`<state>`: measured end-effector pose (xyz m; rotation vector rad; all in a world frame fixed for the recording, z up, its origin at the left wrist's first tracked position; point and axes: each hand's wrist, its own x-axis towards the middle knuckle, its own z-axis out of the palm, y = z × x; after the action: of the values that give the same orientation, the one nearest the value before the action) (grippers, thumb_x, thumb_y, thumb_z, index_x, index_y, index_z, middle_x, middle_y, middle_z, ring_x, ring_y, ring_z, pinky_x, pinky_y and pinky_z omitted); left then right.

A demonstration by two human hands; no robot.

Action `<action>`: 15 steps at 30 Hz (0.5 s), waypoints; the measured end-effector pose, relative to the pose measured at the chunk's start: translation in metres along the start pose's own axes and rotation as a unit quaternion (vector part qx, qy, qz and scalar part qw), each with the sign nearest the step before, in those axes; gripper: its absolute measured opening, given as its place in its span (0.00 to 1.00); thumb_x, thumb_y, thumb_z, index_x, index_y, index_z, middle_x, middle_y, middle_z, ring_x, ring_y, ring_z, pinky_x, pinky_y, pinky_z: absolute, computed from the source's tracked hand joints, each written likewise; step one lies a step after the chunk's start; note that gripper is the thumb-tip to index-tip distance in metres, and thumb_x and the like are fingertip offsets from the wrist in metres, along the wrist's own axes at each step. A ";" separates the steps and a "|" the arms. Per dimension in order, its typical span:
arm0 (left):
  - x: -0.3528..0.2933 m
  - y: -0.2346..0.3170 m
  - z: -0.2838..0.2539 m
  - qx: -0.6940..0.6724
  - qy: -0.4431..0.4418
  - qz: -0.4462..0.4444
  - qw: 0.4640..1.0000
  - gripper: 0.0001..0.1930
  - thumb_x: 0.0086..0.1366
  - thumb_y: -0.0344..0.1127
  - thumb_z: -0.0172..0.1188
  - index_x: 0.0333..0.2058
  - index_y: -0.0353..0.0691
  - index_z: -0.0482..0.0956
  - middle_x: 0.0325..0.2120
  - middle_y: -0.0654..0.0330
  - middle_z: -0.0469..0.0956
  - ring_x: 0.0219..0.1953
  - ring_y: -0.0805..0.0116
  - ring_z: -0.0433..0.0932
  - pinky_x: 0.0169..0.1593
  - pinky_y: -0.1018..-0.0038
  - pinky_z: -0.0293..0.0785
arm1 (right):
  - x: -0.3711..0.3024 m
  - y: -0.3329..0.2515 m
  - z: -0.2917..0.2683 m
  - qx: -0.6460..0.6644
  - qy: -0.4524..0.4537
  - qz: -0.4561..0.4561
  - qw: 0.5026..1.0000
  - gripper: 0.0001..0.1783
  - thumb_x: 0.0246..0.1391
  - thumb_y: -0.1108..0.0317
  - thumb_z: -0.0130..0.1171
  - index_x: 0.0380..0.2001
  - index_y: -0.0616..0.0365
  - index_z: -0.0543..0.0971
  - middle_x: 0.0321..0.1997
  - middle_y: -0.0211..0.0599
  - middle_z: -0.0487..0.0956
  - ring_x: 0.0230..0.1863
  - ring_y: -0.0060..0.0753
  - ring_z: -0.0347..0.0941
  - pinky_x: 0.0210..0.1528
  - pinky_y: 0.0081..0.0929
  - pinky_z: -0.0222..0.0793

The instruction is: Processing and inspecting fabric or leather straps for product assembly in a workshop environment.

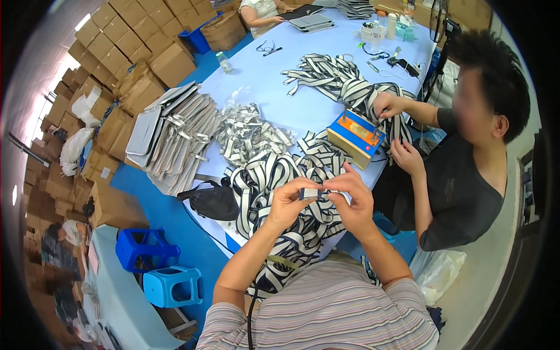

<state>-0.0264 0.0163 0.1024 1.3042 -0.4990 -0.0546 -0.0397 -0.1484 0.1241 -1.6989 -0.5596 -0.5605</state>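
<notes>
My left hand [286, 204] and my right hand [354, 201] meet over the near side of the table, pinching a short folded piece of striped webbing strap [308, 193] between thumbs and fingers. Its face is pale with dark edges. Below and around my hands lies a big heap of black-and-white straps [262, 185], some spilling over the near table edge. Just beyond my right hand stands a blue and yellow box-shaped device [356, 135] with an orange top panel.
A co-worker in black [466, 175] handles straps beside the device. Left are stacked grey folders [175, 137], a pile of plastic-wrapped pieces [251, 131] and a black pouch [214, 201]. Blue stools [173, 286] and cartons [116, 210] stand on the floor. Another person [259, 14] works at the far edge.
</notes>
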 end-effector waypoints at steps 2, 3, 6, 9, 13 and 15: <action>-0.003 -0.001 0.001 -0.007 -0.004 -0.004 1.000 0.13 0.46 0.16 0.53 0.33 0.33 0.74 0.33 0.56 0.72 0.36 0.70 0.71 0.40 0.79 0.66 | -0.002 -0.004 0.001 -0.019 0.002 -0.015 1.000 0.09 0.39 0.76 0.56 0.29 0.53 0.77 0.29 0.27 0.75 0.33 0.28 0.71 0.55 0.43 0.50; -0.004 -0.001 0.002 -0.009 -0.006 -0.004 1.000 0.13 0.46 0.16 0.53 0.33 0.33 0.74 0.33 0.56 0.72 0.36 0.70 0.71 0.40 0.79 0.66 | -0.003 -0.006 0.001 -0.035 0.002 -0.029 0.999 0.10 0.39 0.76 0.57 0.28 0.52 0.77 0.29 0.27 0.75 0.33 0.28 0.71 0.55 0.43 0.50; -0.005 0.002 0.004 0.030 -0.030 0.001 0.999 0.11 0.47 0.17 0.54 0.32 0.32 0.74 0.32 0.57 0.72 0.35 0.71 0.70 0.39 0.79 0.65 | -0.006 -0.008 -0.002 -0.048 -0.004 -0.039 0.998 0.10 0.38 0.76 0.57 0.29 0.52 0.77 0.29 0.27 0.75 0.32 0.28 0.70 0.55 0.43 0.50; -0.005 -0.001 0.007 0.032 -0.023 -0.022 0.999 0.11 0.47 0.18 0.54 0.32 0.33 0.74 0.32 0.58 0.72 0.35 0.72 0.70 0.39 0.79 0.65 | -0.009 -0.007 -0.005 -0.041 -0.017 -0.023 0.999 0.11 0.39 0.74 0.57 0.31 0.53 0.76 0.29 0.29 0.75 0.32 0.28 0.70 0.55 0.43 0.51; 0.014 0.001 0.020 0.068 -0.021 -0.111 0.991 0.09 0.50 0.24 0.56 0.33 0.33 0.75 0.26 0.62 0.74 0.28 0.79 0.70 0.32 0.82 0.65 | -0.008 -0.003 -0.011 -0.007 0.024 0.015 1.000 0.15 0.38 0.73 0.57 0.36 0.58 0.74 0.31 0.33 0.75 0.35 0.34 0.71 0.54 0.41 0.52; 0.027 0.001 0.024 0.112 -0.097 -0.085 0.985 0.13 0.49 0.29 0.59 0.35 0.33 0.75 0.27 0.61 0.75 0.29 0.77 0.70 0.35 0.80 0.66 | -0.016 0.015 -0.023 -0.033 0.047 0.047 0.997 0.15 0.39 0.76 0.57 0.36 0.60 0.73 0.32 0.35 0.74 0.35 0.31 0.70 0.52 0.35 0.55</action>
<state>-0.0114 -0.0142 0.1160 1.5690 -0.5706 -0.2760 -0.0442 -0.1750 0.1070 -1.7421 -0.3946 -0.5935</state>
